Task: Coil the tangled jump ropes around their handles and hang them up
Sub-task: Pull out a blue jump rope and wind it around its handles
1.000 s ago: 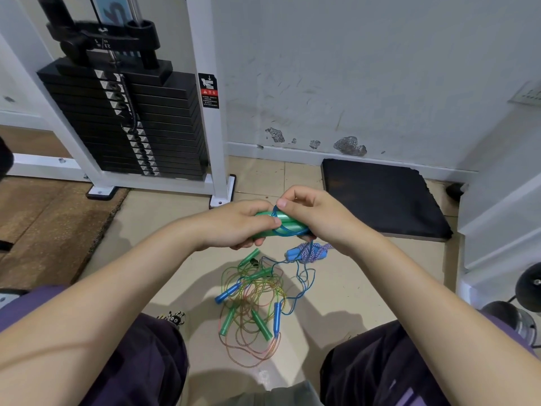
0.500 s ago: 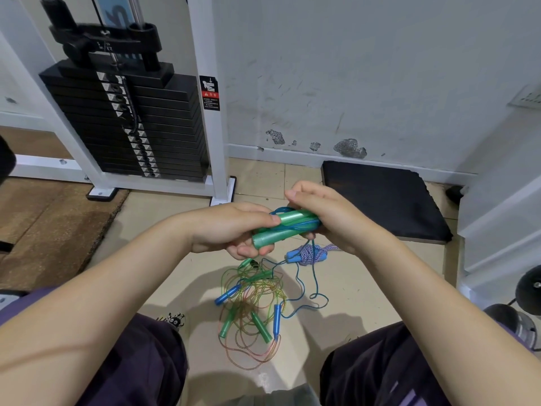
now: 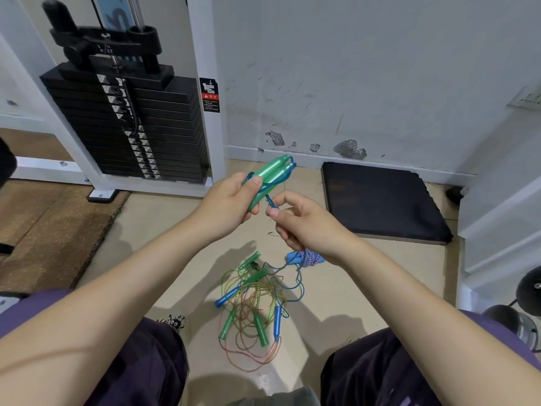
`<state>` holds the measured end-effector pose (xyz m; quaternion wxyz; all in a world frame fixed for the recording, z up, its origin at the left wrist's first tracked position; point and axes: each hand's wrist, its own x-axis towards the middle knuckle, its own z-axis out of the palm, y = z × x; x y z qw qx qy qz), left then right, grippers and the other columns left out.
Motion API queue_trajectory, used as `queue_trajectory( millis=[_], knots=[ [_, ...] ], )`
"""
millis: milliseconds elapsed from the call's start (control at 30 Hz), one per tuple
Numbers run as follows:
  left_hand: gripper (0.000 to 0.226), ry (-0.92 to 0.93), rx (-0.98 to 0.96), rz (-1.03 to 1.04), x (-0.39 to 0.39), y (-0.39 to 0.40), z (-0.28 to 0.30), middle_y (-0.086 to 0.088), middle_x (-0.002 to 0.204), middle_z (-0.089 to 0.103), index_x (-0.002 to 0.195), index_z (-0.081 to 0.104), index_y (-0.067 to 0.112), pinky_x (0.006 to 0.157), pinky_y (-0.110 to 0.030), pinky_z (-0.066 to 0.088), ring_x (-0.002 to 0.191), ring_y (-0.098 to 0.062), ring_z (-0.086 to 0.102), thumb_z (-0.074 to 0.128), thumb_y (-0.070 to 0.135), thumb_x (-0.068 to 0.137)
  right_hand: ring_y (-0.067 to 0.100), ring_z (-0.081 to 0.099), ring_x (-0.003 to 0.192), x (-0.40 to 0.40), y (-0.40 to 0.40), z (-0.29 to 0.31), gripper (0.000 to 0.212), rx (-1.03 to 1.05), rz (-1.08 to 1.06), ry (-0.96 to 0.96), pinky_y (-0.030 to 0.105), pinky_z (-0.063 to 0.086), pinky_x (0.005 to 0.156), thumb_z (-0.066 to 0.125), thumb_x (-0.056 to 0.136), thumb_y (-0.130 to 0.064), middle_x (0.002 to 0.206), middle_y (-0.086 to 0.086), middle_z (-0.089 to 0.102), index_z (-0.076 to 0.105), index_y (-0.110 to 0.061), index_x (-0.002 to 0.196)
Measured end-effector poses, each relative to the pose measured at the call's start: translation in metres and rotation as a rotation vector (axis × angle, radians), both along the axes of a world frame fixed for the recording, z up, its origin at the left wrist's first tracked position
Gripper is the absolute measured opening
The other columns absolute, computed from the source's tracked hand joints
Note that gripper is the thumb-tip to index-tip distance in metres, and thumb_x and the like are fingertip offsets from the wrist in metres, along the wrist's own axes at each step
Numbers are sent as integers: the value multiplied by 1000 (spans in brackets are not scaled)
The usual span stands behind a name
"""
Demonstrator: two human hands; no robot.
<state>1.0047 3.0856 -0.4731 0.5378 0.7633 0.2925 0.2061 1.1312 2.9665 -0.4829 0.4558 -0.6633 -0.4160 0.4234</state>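
Where both hands were wrapped around the pair of green handles (image 3: 268,178) half a second ago, the handles are now tilted up toward the far wall and gripped by the left hand (image 3: 227,205) alone. The right hand (image 3: 303,222) is drawn back, pinching the blue cord (image 3: 270,200) end. Coiling is judged nearly finished; hanging remains. The tangled ropes (image 3: 251,306) lie on the floor (image 3: 164,244), near, between the knees.
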Motion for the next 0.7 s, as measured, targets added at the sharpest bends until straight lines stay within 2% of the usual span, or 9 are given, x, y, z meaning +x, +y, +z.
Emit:
queue_trajectory(
  millis=[100, 167, 267, 333, 367, 433, 567, 633, 700],
  knots=[
    [27, 31, 113, 69, 2, 3, -3, -3, 69, 62, 90, 53, 14, 52, -27, 37, 51, -15, 49, 39, 31, 105, 16, 50, 50, -4, 2, 0, 25, 21, -38, -46, 27, 43, 55, 49, 102, -20, 60, 4, 50, 60, -11, 81],
    [27, 52, 133, 90, 3, 5, -5, -4, 71, 62, 92, 52, 12, 55, -28, 37, 52, -17, 50, 39, 32, 105, 14, 50, 53, -4, 3, 0, 27, 24, -63, -112, 28, 41, 61, 51, 101, -23, 56, 1, 49, 64, -12, 80],
    [27, 83, 136, 129, 5, 9, -7, -4, 73, 63, 91, 50, 14, 61, -31, 42, 56, -18, 52, 39, 33, 105, 13, 35, 44, -4, 4, -1, 23, 6, -68, -57, 26, 29, 50, 49, 102, -24, 48, -5, 39, 63, -6, 98],
    [27, 114, 124, 153, 5, 13, -6, -5, 76, 64, 96, 51, 12, 65, -34, 45, 59, -19, 54, 38, 34, 105, 11, 29, 42, -6, 4, -1, 19, -26, -63, -38, 23, 24, 45, 50, 101, -25, 44, -10, 36, 55, -9, 110],
    [27, 126, 114, 151, 5, 14, -6, -5, 77, 65, 101, 51, 11, 67, -36, 47, 61, -20, 54, 38, 34, 105, 10, 29, 42, -7, 4, -1, 15, -37, -60, -57, 23, 25, 44, 51, 100, -26, 43, -11, 37, 52, -13, 109],
    [26, 134, 107, 127, 5, 14, -5, -4, 77, 64, 108, 51, 12, 70, -39, 49, 63, -21, 54, 38, 34, 105, 11, 31, 42, -8, 2, 0, 11, -42, -53, -87, 23, 27, 44, 55, 98, -24, 46, -10, 40, 47, -16, 100],
    [19, 82, 148, 130, 4, 14, -2, -4, 75, 61, 106, 51, 17, 61, -30, 42, 61, -18, 52, 39, 32, 105, 15, 42, 47, -7, -4, 6, 17, 15, -1, -208, 26, 37, 49, 66, 91, -15, 71, 7, 46, 51, -14, 83],
    [16, 107, 171, 116, 4, 15, -2, -2, 74, 62, 108, 50, 20, 59, -30, 42, 60, -18, 52, 42, 34, 104, 16, 48, 50, -5, -5, 10, 15, 55, 16, -240, 27, 43, 53, 70, 89, -13, 70, 6, 48, 57, -12, 80],
    [16, 184, 188, 18, 2, 15, -4, -1, 71, 63, 110, 51, 22, 58, -28, 42, 58, -19, 52, 46, 35, 102, 13, 47, 55, 0, -6, 16, 11, 130, -7, -287, 29, 42, 58, 74, 85, -14, 65, 7, 51, 66, -11, 79]
  ],
)
